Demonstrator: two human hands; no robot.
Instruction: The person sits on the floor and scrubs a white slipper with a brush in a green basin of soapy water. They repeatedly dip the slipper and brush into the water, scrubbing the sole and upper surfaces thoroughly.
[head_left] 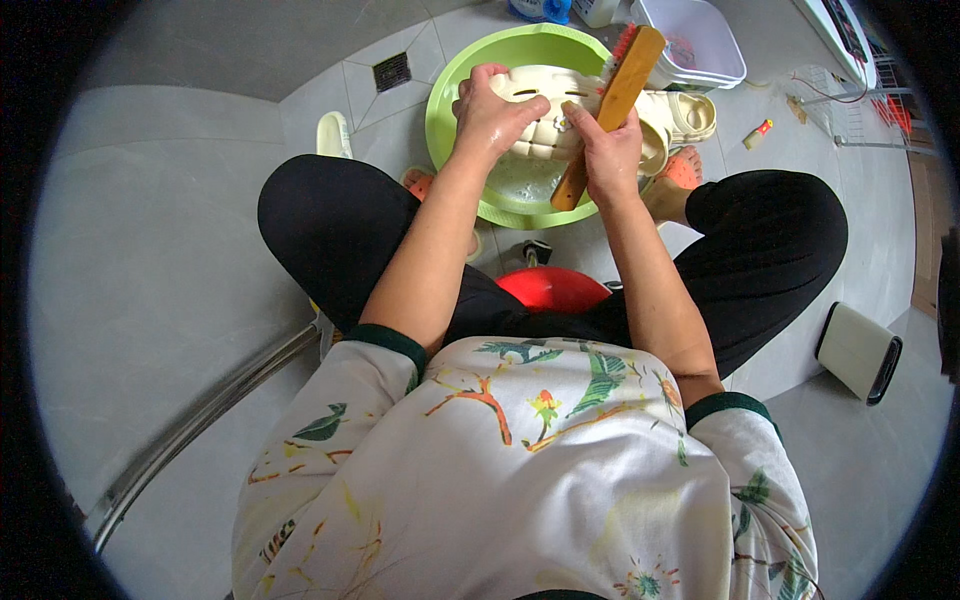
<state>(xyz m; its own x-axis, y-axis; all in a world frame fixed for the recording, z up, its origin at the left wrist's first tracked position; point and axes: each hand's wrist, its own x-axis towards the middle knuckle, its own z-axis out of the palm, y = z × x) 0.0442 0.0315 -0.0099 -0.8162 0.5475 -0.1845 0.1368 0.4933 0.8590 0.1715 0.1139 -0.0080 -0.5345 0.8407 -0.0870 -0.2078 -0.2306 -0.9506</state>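
Note:
A cream clog with slots and a small flower charm is held over a lime-green basin. My left hand grips the clog's left side, with its thumb on the top. In my right hand is a wooden scrubbing brush, tilted, its reddish bristles facing up and left at the far end. The right thumb also rests against the clog. Sudsy water shows in the basin below. More cream footwear lies just right of the basin, partly behind the right hand and brush.
Behind the basin at right stands a whitish plastic tub, with a blue-labelled container to its left. A floor drain lies far left. Nearer are a red stool, a metal rail and a pale boxy object.

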